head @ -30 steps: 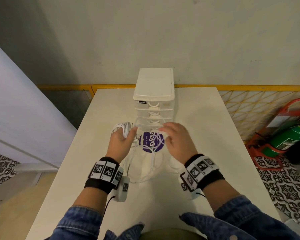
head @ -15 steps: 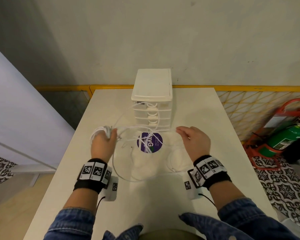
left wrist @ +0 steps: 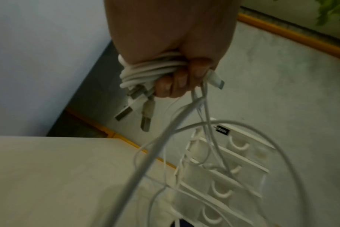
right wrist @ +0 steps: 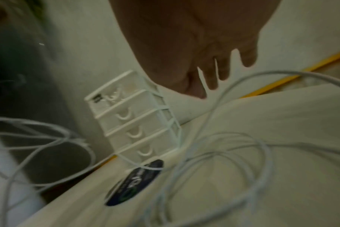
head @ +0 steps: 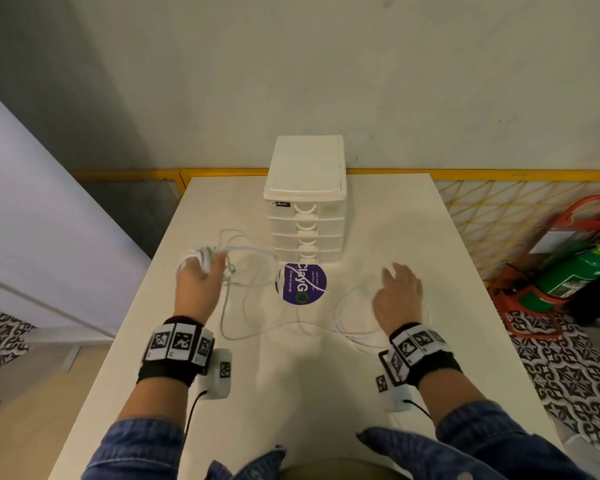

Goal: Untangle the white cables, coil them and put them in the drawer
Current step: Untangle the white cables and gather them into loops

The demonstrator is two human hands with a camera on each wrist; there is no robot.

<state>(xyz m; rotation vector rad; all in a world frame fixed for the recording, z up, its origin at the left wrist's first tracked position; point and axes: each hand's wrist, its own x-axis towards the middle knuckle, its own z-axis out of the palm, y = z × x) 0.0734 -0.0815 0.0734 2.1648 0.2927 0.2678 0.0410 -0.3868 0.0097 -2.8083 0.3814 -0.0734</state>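
Observation:
My left hand (head: 198, 282) grips a bundle of coiled white cable (head: 196, 259) (left wrist: 145, 72) above the table's left side, with USB plugs (left wrist: 134, 110) sticking out below the fingers. Loose white cable strands (head: 257, 327) trail from that bundle across the table toward my right hand (head: 399, 292), which hovers open over more loose loops (right wrist: 223, 153), fingers (right wrist: 213, 73) spread and holding nothing. The white drawer unit (head: 305, 209) (right wrist: 138, 119) stands at the back middle with all drawers closed.
A round purple sticker (head: 302, 289) lies on the white table (head: 291, 393) in front of the drawer unit. A yellow rail (head: 499, 174) runs behind the table. A green fire extinguisher (head: 568, 275) stands on the floor to the right.
Both hands have moved apart from in front of the drawer unit: the left went left with its cable bundle, the right went right and opened, and the strands now stretch between them.

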